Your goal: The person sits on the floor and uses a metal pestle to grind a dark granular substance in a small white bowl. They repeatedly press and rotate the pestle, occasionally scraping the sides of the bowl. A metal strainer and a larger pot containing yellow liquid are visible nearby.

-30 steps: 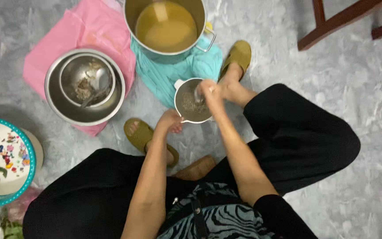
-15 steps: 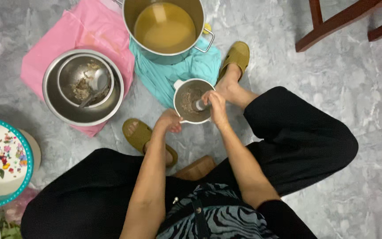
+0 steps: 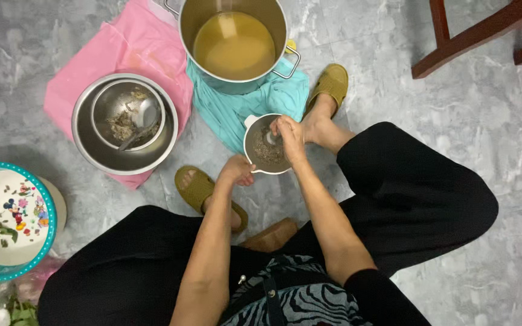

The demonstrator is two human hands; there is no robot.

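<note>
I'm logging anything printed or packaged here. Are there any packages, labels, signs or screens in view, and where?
No packages, labels, signs or screens show.
Nearest thing: a round bowl at the left edge, teal rim, white inside with small colourful cartoon pictures.

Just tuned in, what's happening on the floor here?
A person squats on the grey floor. The left hand steadies a small white-rimmed strainer cup by its edge, while the right hand presses a metal spoon into brownish pulp inside. A large steel pot of yellowish liquid stands just beyond.
</note>
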